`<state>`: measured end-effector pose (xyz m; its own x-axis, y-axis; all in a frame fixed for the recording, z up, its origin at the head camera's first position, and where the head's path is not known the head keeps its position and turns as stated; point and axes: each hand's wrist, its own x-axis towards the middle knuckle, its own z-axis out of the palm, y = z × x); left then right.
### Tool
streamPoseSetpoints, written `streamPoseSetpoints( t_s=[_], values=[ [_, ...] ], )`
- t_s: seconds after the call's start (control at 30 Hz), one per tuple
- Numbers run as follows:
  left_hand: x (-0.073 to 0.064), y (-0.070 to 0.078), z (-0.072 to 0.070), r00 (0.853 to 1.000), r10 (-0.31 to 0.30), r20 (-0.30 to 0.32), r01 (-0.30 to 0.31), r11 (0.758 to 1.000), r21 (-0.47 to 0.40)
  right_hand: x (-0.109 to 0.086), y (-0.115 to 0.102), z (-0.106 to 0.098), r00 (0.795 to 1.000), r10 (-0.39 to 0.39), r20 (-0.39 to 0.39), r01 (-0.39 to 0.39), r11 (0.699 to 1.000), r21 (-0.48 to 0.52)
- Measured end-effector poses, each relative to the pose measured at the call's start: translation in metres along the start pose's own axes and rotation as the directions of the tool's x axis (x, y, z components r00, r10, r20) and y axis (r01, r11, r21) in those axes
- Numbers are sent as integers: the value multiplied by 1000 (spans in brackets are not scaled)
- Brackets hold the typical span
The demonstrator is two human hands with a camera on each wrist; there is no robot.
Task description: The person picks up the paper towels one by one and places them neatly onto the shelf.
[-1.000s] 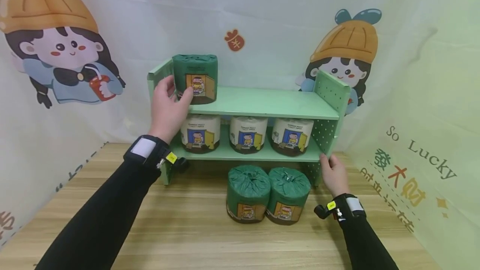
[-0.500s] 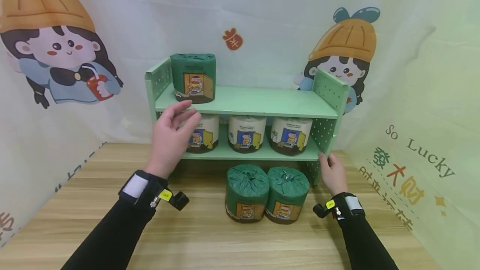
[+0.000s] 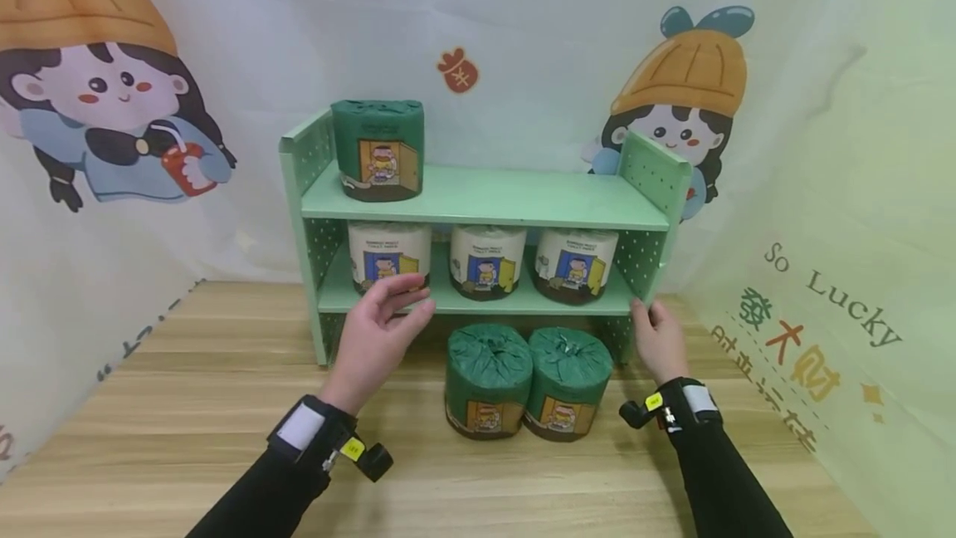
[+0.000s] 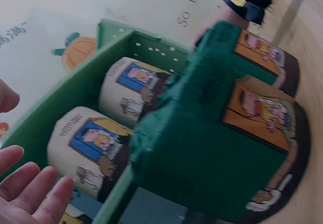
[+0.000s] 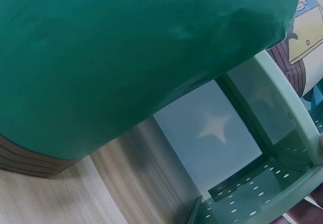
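Note:
My left hand point(image 3: 377, 343) is in the air in front of the shelf with fingers loosely extended, holding nothing. In the head view it overlaps the lower part of the leftmost white toilet roll point(image 3: 388, 247). My right hand point(image 3: 660, 343) grips the lower right side of the light green shelf point(image 3: 523, 198); its fingertips point(image 5: 308, 211) show at the perforated side panel in the right wrist view. A green-wrapped toilet roll point(image 3: 379, 152) stands upright at the left end of the top board. Two more green toilet rolls, the left one point(image 3: 489, 380) and the right one point(image 3: 568, 384), stand side by side on the table.
Two other white toilet rolls, a middle one point(image 3: 487, 262) and a right one point(image 3: 575, 266), share the middle board. The shelf stands on a wood-grain table point(image 3: 187, 405). A printed cloth backdrop point(image 3: 523, 40) hangs behind and to the sides.
My left hand has let go of the green toilet roll on the top board and come down toward the table. The right hand has kept its hold on the shelf.

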<state>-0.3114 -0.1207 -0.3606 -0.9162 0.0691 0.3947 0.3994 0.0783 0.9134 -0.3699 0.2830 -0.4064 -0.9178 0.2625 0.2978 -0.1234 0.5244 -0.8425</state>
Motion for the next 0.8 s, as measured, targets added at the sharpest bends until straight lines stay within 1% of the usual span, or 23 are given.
streamPoseSetpoints(
  t_s=[0.17,0.27,0.4,0.53,0.63,0.73,0.8],
  values=[
    [-7,-18,6,997,-59,48,58,998,29,0,0,1,1000,-4,11,4,1000,5],
    [-9,-30,12,993,-72,89,66,995,68,0,0,0,1000,2,8,-2,1000,5],
    [-13,-45,19,984,-124,128,107,985,135,-2,-2,-1,1000,2,1,-2,1000,1],
    [-19,-57,22,966,-205,155,179,970,164,-2,-2,-1,1000,1,13,-1,1000,3],
    [-22,-63,23,949,-249,195,220,963,157,-2,-2,-1,1000,4,24,-5,1000,12],
    [-24,-69,25,933,-272,236,238,958,161,-2,-1,-2,1000,7,28,-7,1000,16],
    [-25,-73,28,925,-278,259,240,956,171,-2,-1,-2,1000,4,24,-4,1000,12]
  ],
)
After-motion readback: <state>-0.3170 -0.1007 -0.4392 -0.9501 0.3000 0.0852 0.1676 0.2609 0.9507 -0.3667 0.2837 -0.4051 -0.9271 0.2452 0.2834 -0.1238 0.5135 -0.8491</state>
